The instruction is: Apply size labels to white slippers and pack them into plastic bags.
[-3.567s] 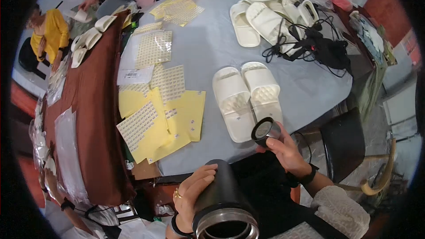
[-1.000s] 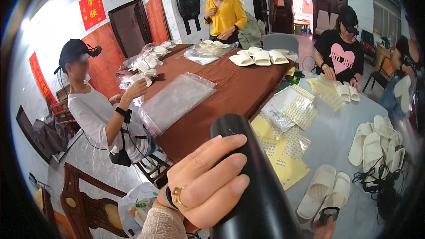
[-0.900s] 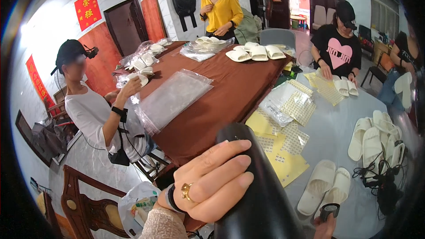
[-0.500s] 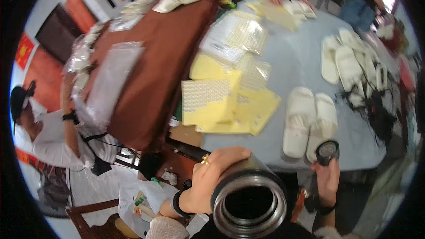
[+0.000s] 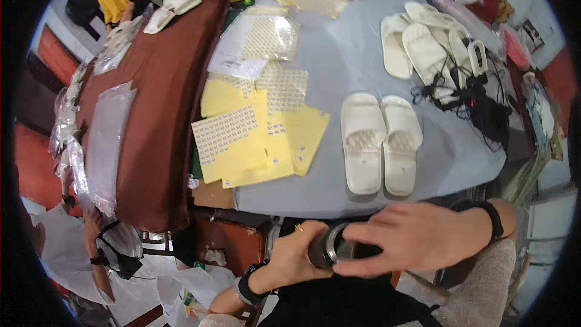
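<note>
The head view looks down over the near edge of a grey table (image 5: 363, 60), where both of the person's hands meet on a dark flask (image 5: 330, 253) with a steel rim, held below the table edge and close to the body. The left hand (image 5: 293, 257) wraps around the flask from the left, a ring on one finger and a dark band on the wrist. The right hand (image 5: 411, 236) lies across the top of the flask with its fingers (image 5: 363, 248) stretched long and flat toward the left, covering the mouth end; whether it grips a lid under the palm cannot be told. A black band sits on the right wrist.

On the table just beyond the hands lies a pair of white slippers (image 5: 381, 142), side by side with toes pointing away. To their left, yellow sheets (image 5: 260, 139) overlap each other, some printed with small dots. More white slippers (image 5: 423, 48) lie farther back on the right, next to a tangle of black cords (image 5: 478, 100). A brown cloth (image 5: 157, 109) covers the adjoining table on the left, with clear plastic bags (image 5: 106, 139) on it.
</note>
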Action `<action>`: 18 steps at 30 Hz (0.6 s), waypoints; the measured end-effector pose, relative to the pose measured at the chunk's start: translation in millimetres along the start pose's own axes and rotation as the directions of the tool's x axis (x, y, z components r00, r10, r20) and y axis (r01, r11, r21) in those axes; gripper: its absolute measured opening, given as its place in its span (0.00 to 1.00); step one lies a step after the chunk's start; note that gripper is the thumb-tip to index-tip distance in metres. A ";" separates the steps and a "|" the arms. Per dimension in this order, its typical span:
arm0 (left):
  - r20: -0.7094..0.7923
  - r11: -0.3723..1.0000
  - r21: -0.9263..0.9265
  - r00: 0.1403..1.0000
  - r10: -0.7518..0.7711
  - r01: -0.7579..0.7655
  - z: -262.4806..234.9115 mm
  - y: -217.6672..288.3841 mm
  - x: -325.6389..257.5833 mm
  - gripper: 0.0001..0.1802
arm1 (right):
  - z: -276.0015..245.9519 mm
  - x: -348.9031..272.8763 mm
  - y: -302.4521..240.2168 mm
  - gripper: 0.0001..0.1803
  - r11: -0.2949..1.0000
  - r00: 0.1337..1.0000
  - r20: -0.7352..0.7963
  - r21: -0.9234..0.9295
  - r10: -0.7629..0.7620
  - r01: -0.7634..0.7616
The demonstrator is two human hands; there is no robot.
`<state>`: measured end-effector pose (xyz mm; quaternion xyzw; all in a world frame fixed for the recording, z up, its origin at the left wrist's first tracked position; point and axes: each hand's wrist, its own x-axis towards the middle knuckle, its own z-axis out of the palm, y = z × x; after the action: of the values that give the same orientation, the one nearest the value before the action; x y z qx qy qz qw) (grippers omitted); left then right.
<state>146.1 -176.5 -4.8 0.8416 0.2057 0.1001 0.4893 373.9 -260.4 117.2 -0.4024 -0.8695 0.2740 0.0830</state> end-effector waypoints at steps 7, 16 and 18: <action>0.208 0.991 -0.131 0.978 0.033 -0.006 -10.5 -2.4 -10.2 0.37 | 6.9 21.4 4.3 0.30 0.953 0.978 0.080 -0.225 -0.191 0.204; 0.037 0.996 -0.069 0.997 0.060 -0.057 -4.5 3.8 -10.8 0.39 | 18.3 27.4 -6.1 0.36 0.964 0.990 -0.047 -0.222 0.136 -0.143; -0.007 0.990 -0.140 1.000 0.012 -0.013 0.6 -5.1 -11.8 0.38 | 19.5 31.3 -8.4 0.39 0.886 0.915 0.071 -0.289 0.397 -0.362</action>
<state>134.5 -180.0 -9.2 0.8062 0.1941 0.1198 0.5459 340.6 -249.5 103.1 -0.5542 -0.8063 0.1891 -0.0838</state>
